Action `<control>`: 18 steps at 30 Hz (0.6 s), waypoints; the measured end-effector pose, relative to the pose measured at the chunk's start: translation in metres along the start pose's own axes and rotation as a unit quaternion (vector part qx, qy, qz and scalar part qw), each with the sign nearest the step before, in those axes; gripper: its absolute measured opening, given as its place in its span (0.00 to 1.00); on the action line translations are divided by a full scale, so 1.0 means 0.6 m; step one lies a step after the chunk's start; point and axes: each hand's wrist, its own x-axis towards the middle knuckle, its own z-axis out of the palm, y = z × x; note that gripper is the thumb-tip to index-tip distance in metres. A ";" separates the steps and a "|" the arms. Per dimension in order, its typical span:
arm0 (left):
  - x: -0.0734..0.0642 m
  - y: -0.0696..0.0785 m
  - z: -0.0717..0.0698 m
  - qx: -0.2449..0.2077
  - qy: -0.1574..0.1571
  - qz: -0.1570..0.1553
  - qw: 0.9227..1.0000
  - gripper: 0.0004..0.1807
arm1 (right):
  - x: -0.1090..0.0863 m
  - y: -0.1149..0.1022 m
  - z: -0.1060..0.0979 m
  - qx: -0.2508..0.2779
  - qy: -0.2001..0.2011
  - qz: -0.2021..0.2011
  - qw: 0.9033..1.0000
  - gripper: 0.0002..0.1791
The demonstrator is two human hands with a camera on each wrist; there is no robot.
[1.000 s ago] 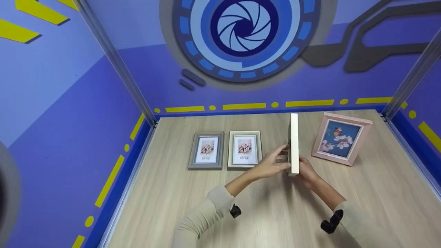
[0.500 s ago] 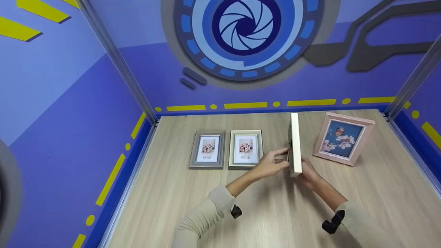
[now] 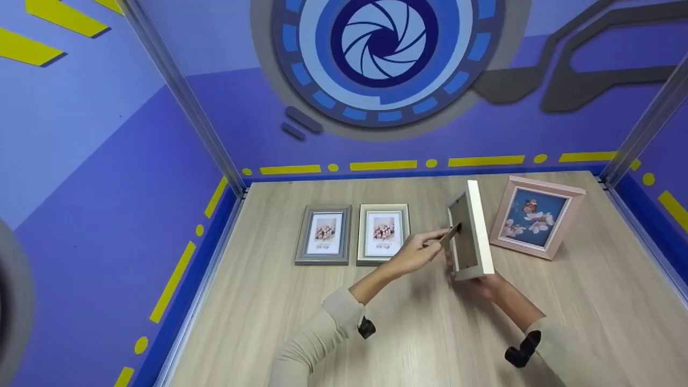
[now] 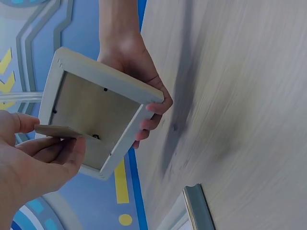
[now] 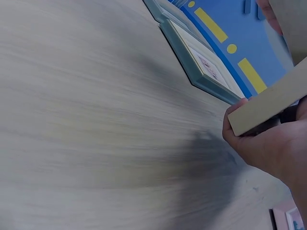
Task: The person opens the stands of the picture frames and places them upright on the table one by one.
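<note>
A cream picture frame (image 3: 480, 228) is held up over the table, its back turned toward the left. My right hand (image 3: 494, 285) grips it by the lower edge; in the left wrist view the fingers curl round one corner of the frame (image 4: 110, 79). My left hand (image 3: 414, 255) pinches the flat stand leg (image 4: 57, 131) between thumb and fingers. That leg sticks out from the brown back panel (image 4: 86, 103), which has small black tabs along its edges. In the right wrist view the frame's side edge (image 5: 268, 105) hides part of the right palm. The picture side is hidden.
A grey picture frame (image 3: 302, 236) and a cream one (image 3: 382, 234) lie face up on the wooden table (image 3: 408, 344), left of the hands. A pink frame (image 3: 500, 215) with a flower picture stands propped at right. Blue panels (image 3: 226, 118) wall the back and sides.
The cream frame has turned from edge-on, so its back now shows, and its lower end has shifted right. The left hand has swung the stand leg outward from the back.
</note>
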 end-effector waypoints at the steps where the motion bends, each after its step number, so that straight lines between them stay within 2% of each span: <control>1: 0.000 0.000 -0.002 0.006 0.000 0.002 1.000 0.28 | 0.000 -0.003 0.000 0.011 -0.017 0.000 1.000 0.32; 3: 0.000 0.001 -0.006 0.012 0.001 0.005 1.000 0.27 | 0.002 -0.007 -0.001 0.033 -0.045 0.005 0.998 0.36; 6: 0.001 0.001 -0.010 0.021 0.002 0.005 1.000 0.27 | 0.001 -0.011 0.000 0.057 -0.058 0.013 0.997 0.36; 9: 0.001 0.000 -0.011 0.020 0.000 0.002 1.000 0.27 | 0.002 -0.011 -0.001 0.071 -0.069 0.018 0.995 0.31; 13: 0.000 -0.003 -0.009 0.001 -0.003 -0.005 1.000 0.27 | 0.005 -0.007 -0.008 0.088 -0.112 0.005 0.990 0.20; 16: 0.000 -0.004 -0.007 -0.008 -0.004 -0.006 1.000 0.26 | 0.007 -0.004 -0.012 0.091 -0.135 -0.008 0.987 0.19; 18: 0.001 -0.003 -0.005 -0.003 0.002 -0.005 1.000 0.25 | 0.007 -0.004 -0.012 0.085 -0.135 -0.013 0.987 0.20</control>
